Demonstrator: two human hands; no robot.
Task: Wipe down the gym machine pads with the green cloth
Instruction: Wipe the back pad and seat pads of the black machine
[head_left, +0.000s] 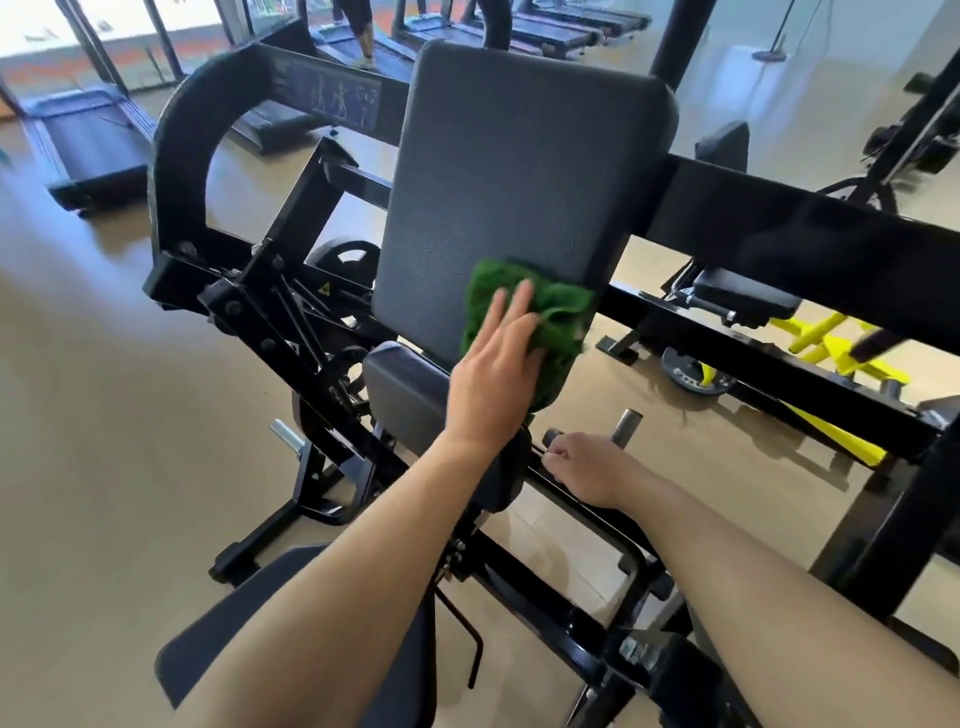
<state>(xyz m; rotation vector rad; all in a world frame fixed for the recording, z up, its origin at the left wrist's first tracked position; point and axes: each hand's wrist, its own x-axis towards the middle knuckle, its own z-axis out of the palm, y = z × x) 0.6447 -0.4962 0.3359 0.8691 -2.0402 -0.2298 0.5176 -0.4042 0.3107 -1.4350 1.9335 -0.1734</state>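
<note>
Green cloth (550, 317): pressed on back pad (519, 171) under left hand (493, 384), fingers flat. Right hand (587, 467) curled round black bar (608, 525).

No words are legible: the gym machine (176, 171) carries a blurred instruction placard (332, 98) and a yellow warning triangle (325, 289).

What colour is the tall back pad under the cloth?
The back pad is dark grey, nearly black, finely pebbled; head view shows it best.

We see our two forearms (332, 571) bare along their whole visible length, our left hand (493, 384) bare, our right hand (589, 470) bare too
</note>
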